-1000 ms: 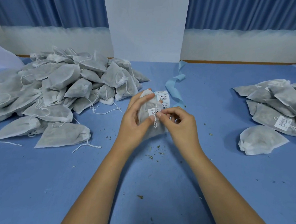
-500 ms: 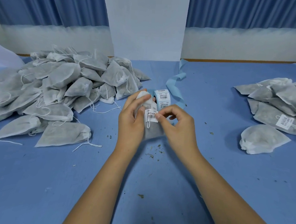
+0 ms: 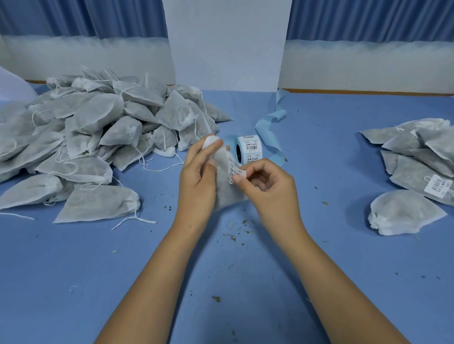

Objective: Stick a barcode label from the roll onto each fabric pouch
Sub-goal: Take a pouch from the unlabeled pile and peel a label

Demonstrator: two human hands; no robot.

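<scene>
- At the middle of a blue table (image 3: 212, 291), a person's left hand (image 3: 197, 180) grips a fabric pouch (image 3: 225, 193) upright. The fingers wrap round its back and gathered top, and the thumb presses on its front.
- The right hand (image 3: 270, 188) pinches the edge of a barcode label (image 3: 236, 170) between thumb and forefinger, its other fingers curled. The label lies against the pouch's front face; how much of it is stuck down cannot be told.
- Just behind the hands, the label roll (image 3: 247, 149) stands on edge, with a pale blue backing strip (image 3: 269, 131) curling away toward the wall.
- A large pile of pouches (image 3: 88, 135) covers the table's left side, drawstrings trailing.
- A smaller pile (image 3: 431, 156) lies at the right, one of its pouches showing a stuck label (image 3: 437, 185). A single pouch (image 3: 403, 213) sits just in front.
- Dried crumbs (image 3: 232, 236) dot the table near the wrists.
</scene>
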